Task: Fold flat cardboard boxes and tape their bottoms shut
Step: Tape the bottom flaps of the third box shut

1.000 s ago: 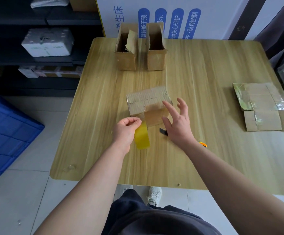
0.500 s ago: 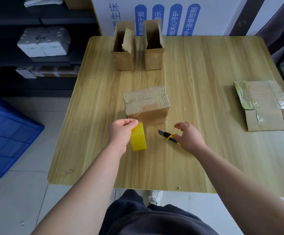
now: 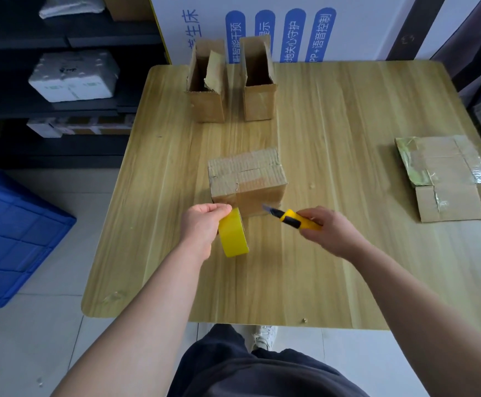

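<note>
Two upright boxes (image 3: 206, 103) looked done, the third box (image 3: 247, 181) seemed taped but uncut, my left grip (image 3: 202, 227) round the tape roll (image 3: 233, 240), my right grip (image 3: 329, 232) round the cutter (image 3: 293, 219), one flat box (image 3: 448, 179) waiting.

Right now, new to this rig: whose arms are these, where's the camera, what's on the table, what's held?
There is no robot here. The arms are a person's, and the one picture comes from a camera worn on their head, looking forward and down.

The left hand has its grip on a yellow tape roll, close to the near side of a closed box in the middle of the table. The right hand holds a yellow knife with the blade out, pointing toward that box.

Two open boxes stand upright near the far edge. Flat cardboard with shiny tape on it lies at the right.
</note>
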`<state>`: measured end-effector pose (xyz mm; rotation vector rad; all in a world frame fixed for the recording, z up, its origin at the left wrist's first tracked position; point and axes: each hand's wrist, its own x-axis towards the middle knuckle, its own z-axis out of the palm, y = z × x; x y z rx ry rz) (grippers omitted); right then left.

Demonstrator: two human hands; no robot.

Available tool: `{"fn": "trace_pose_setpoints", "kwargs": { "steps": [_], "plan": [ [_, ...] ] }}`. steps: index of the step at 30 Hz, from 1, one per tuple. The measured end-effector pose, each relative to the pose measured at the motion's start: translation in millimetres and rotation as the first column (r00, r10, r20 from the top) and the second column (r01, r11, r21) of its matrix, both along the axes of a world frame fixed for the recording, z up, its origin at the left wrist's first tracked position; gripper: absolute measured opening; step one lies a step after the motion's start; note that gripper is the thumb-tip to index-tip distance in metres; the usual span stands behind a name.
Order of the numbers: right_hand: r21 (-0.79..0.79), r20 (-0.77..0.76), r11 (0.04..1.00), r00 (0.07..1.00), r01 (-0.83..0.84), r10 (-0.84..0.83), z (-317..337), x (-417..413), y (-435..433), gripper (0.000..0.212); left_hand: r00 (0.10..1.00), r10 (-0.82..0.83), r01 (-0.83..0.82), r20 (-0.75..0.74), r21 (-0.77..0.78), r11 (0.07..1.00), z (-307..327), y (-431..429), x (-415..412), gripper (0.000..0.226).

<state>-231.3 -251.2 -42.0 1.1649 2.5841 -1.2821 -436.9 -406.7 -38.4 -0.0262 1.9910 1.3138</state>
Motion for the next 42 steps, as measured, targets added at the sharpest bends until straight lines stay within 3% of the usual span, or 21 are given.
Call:
{"fn": "trace_pose_setpoints", "kwargs": {
  "steps": [3,8,13,15,18,20,26,33,34,36,39,42],
  "plan": [
    [0.035,-0.089,0.999,0.996,-0.003,0.006,31.6,-12.2,-0.7,0.021,1.000,-0.004,0.004,-0.019,-0.012,1.000,1.4,0.8,-2.1,0.013],
    [0.146,-0.043,0.978,0.986,-0.151,0.159,58.6,-40.3,-7.6,0.014,0.999,-0.013,0.012,-0.047,-0.013,1.000,2.5,2.7,-3.4,0.008],
    [0.243,0.138,0.930,0.959,-0.276,0.248,72.3,-61.0,-11.4,0.016,0.998,-0.031,0.032,-0.057,0.006,0.999,2.2,2.7,-6.4,0.006],
    [0.292,0.229,0.906,0.942,-0.307,0.245,74.3,-70.1,-11.1,0.026,0.998,-0.038,0.038,-0.053,0.010,0.999,3.2,3.6,-8.0,0.007],
    [0.392,0.453,0.806,0.855,-0.444,0.252,68.5,-75.4,-8.6,0.030,0.996,-0.047,0.048,-0.080,0.016,0.999,7.5,4.0,-9.1,0.011],
    [0.360,0.501,0.820,0.834,-0.445,0.233,56.8,-66.6,-8.9,0.029,0.986,-0.084,0.083,-0.142,-0.015,0.996,11.0,4.0,-9.9,0.010],
    [0.212,0.388,0.946,0.909,-0.246,0.150,4.3,-43.9,-26.0,0.029,0.968,-0.154,0.148,-0.200,-0.045,0.988,16.1,2.5,-12.7,0.009],
    [0.284,0.351,0.935,0.931,-0.210,0.103,-46.7,-37.1,-43.5,0.034,0.955,-0.180,0.163,-0.235,-0.093,0.982,12.4,0.4,-20.1,0.012],
    [0.310,0.296,0.933,0.951,-0.185,0.090,-45.7,-39.0,-44.3,0.030,0.954,-0.181,0.162,-0.240,-0.097,0.982,11.9,0.7,-20.8,0.011],
    [0.399,0.019,0.915,0.998,-0.062,0.059,-36.0,-43.5,-49.0,0.026,0.953,-0.178,0.158,-0.246,-0.099,0.982,12.8,2.1,-21.8,0.011],
    [0.617,-0.382,0.765,0.920,0.185,0.086,-6.6,-52.7,-54.0,0.024,0.950,-0.189,0.166,-0.250,-0.111,0.980,15.8,5.2,-21.5,0.011],
    [0.690,-0.384,0.705,0.909,0.165,0.164,6.2,-71.2,-44.4,0.021,0.952,-0.188,0.165,-0.242,-0.111,0.980,17.0,9.1,-21.7,0.011]
  ]
}}
